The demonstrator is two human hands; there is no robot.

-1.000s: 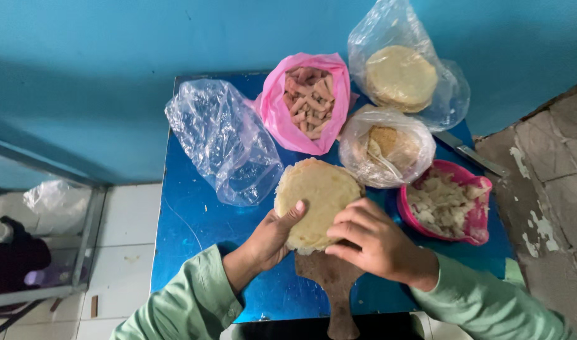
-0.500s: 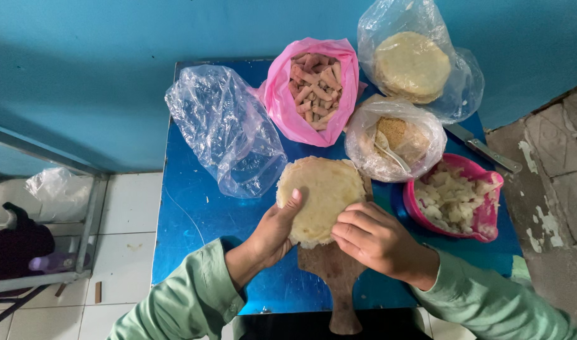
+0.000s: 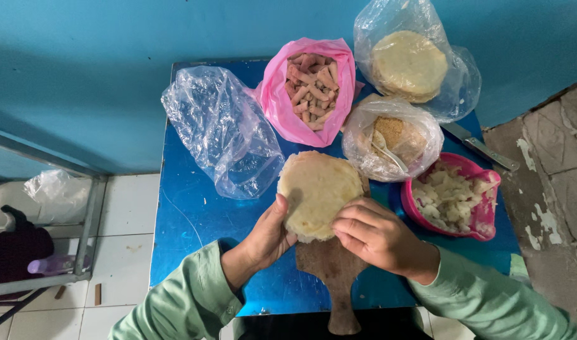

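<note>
— Biggest first?
— Blue table (image 3: 194, 214), set against a teal wall (image 3: 112, 75). Toward the far left corner, an empty clear bag (image 3: 222, 135). Next to it along the far edge, a pink bag (image 3: 282, 107) of sausage pieces (image 3: 310, 88). At the far right corner, a clear bag of flatbreads (image 3: 409, 64).
— Nearer?
— Pink bowl (image 3: 483, 217) of chopped white bits by the right edge, and a small bag (image 3: 364, 138) of crumbs with a spoon (image 3: 388, 151) just left of it. Knife (image 3: 480, 148) at the right edge.
— And the hands?
— Near edge, middle: wooden board (image 3: 332, 277), handle overhanging. On it a round flatbread (image 3: 317, 192). Left hand (image 3: 266, 236) cupped on its left rim, thumb on top. Right hand (image 3: 376, 236) curled, fingertips (image 3: 345, 220) pressing the near right rim.
</note>
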